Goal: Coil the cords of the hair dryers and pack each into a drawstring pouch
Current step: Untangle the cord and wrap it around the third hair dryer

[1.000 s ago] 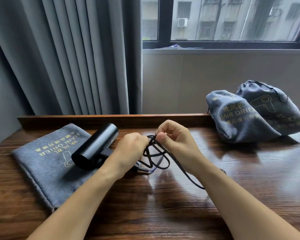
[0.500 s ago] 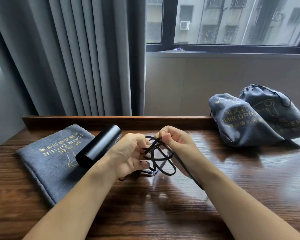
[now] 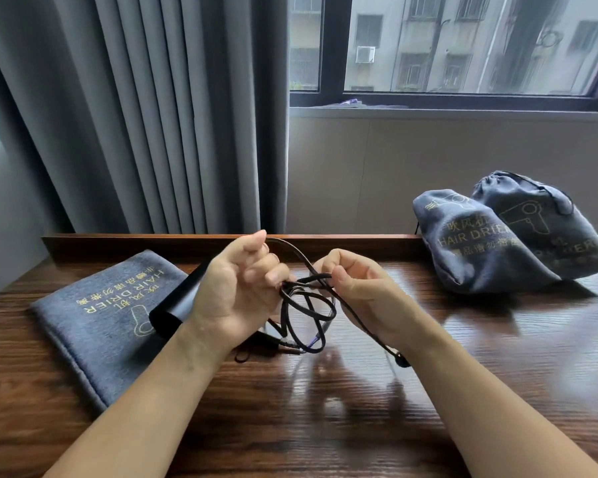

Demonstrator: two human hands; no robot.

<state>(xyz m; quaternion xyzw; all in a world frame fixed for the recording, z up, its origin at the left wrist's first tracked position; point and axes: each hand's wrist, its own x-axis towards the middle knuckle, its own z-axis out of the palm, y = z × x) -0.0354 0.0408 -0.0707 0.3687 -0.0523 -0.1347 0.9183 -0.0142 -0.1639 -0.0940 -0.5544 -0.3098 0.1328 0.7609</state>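
As hands (image 3: 290, 288) grip: cord (image 3: 304, 305) coiled.

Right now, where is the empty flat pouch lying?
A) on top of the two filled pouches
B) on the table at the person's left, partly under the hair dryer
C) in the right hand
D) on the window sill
B: the flat pouch lies on the table at the left, with the hair dryer resting on it.
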